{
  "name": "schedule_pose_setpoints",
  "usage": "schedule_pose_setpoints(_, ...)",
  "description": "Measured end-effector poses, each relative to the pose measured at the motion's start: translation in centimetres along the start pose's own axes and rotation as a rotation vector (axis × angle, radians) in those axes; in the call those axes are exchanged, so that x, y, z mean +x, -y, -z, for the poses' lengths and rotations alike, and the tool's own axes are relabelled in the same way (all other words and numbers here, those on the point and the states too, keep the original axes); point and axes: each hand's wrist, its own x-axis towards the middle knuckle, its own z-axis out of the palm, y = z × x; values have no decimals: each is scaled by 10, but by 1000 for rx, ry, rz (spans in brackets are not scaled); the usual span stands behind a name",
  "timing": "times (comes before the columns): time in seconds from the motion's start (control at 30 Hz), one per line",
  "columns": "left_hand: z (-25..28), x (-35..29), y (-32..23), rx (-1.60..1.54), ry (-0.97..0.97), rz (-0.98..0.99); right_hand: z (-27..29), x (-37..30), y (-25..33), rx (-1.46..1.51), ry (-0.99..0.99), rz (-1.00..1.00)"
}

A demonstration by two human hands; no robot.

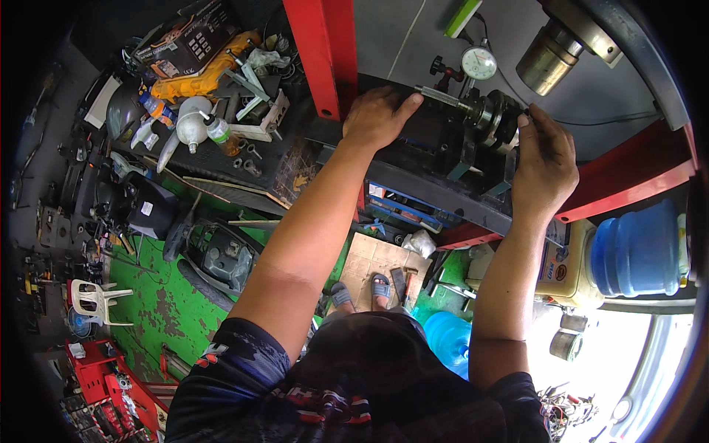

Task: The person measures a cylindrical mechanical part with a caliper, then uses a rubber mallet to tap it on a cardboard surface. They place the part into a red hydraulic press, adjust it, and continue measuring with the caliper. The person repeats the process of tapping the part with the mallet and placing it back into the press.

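Observation:
A crankshaft with round metal webs and a slim shaft end pointing left lies across dark metal supports on a black bench beam. My right hand is at its right end, with thumb and fingertips closed against the edge of the webs. My left hand lies over the beam, thumb stretched out toward the tip of the slim shaft; its other fingers partly drop out of sight behind the wrist. Just behind the crankshaft stands a round white-faced dial indicator, with a black knob beside it.
A thick metal press ram hangs above right. Red frame posts flank the work. Tools, bottles and a box crowd the bench at left. Blue water jugs stand at right, and a motorcycle is below left.

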Motion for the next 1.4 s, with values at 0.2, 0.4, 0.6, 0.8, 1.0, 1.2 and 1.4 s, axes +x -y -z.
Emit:
schedule_pose_setpoints(0.2,0,-2,0,-5,-6,-6,-3,3,-2,-63,-3,68)
schedule_pose_setpoints(0.4,-3,0,1,2,-15,-17,-10,8,-25,-76,84,89)
schedule_pose_setpoints(0.6,-4,-1,4,2,-34,-27,-3,7,-14,-52,161,-23)
schedule_pose_setpoints(0.8,-1,-1,-1,12,-25,-23,4,7,1,-12,58,49)
schedule_pose_setpoints(1.0,-2,-2,1,-5,-72,-37,3,8,5,69,-1,73)
schedule_pose_setpoints(1.2,-1,-1,0,-6,-36,-24,-2,6,-7,37,6,91)
schedule_pose_setpoints(1.4,-1,0,4,18,-2,-28,-5,6,-11,38,13,83)
